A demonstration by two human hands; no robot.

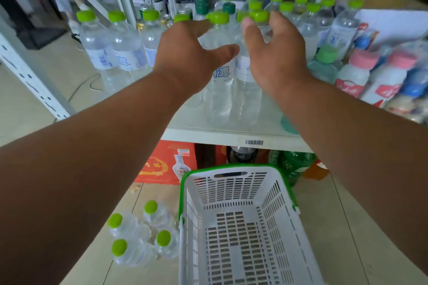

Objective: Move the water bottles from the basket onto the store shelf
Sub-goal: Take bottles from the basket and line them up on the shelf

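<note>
Two clear water bottles with green caps stand side by side near the front of the white shelf [231, 133]: the left bottle [220, 85] and the right bottle [246, 92]. My left hand [185, 55] hovers just left of the left bottle, fingers spread, thumb near its label. My right hand [275, 53] is beside the right bottle, fingers apart around its neck, not closed. The white basket [240, 227] with a green rim sits on the floor below; I see no bottles in it. Several more green-capped bottles [120, 48] fill the shelf behind.
Several green-capped bottles [139, 236] stand on the floor left of the basket. Pink-capped drink bottles [354, 76] crowd the shelf's right side. A red box [166, 162] and green soda bottles [294, 164] sit under the shelf. A white upright post [30, 78] rises at left.
</note>
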